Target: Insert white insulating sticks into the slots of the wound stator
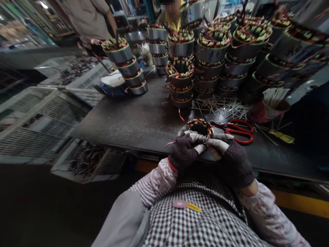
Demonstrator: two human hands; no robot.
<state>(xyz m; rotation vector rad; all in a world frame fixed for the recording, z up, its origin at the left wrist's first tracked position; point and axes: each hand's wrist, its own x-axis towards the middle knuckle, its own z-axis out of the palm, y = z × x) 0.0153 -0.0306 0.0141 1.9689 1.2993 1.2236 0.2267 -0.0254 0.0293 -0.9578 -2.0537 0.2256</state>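
A motor stator (199,122), a ring with copper windings and yellow-green insulation strips, sits at the table's front edge. My left hand (183,151), in a dark fingerless glove with whitish wrapped fingers, grips its near left rim. My right hand (235,161), gloved and wrapped the same way, closes on the near right rim. Its fingertips meet those of the left hand there, and whether a wire is between them is hidden. A loose copper lead sticks out at the stator's left. Red-handled scissors (240,131) lie just right of the stator.
Stacks of stators (180,73) stand along the back of the dark table (123,118). Thin white sticks (218,104) lie scattered before a red cup (268,111) full of them. White plastic crates (48,120) stand at the left. Another person (86,19) is behind the table.
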